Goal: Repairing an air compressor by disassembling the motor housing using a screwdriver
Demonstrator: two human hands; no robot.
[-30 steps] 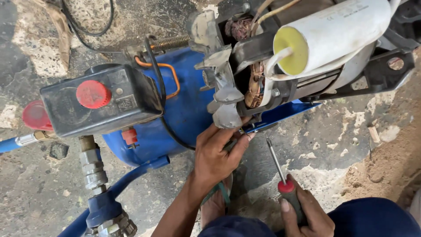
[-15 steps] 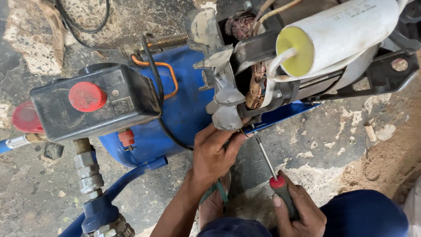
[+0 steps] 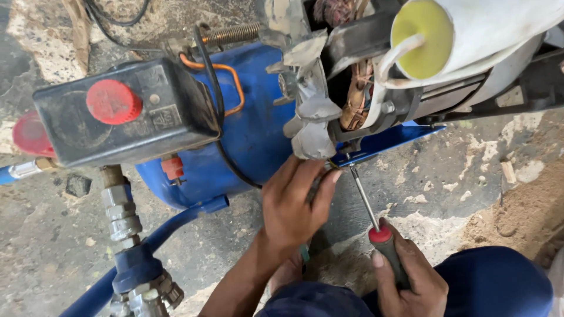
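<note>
Head cam: right hand (image 3: pixel 411 282) at 5 o'clock fisted round the screwdriver (image 3: pixel 376 226), tip up under the motor (image 3: pixel 376 100). Left hand (image 3: pixel 294 211) loosely cupped beneath the fan (image 3: pixel 308 111), holding nothing obvious. Steep angle, so I reckon the tip could slip into those fingers.

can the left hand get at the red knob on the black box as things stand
Probably yes. The left hand rests under the grey fan, holding nothing, and the red knob sits exposed on the black box; only a black cable lies between.
</note>
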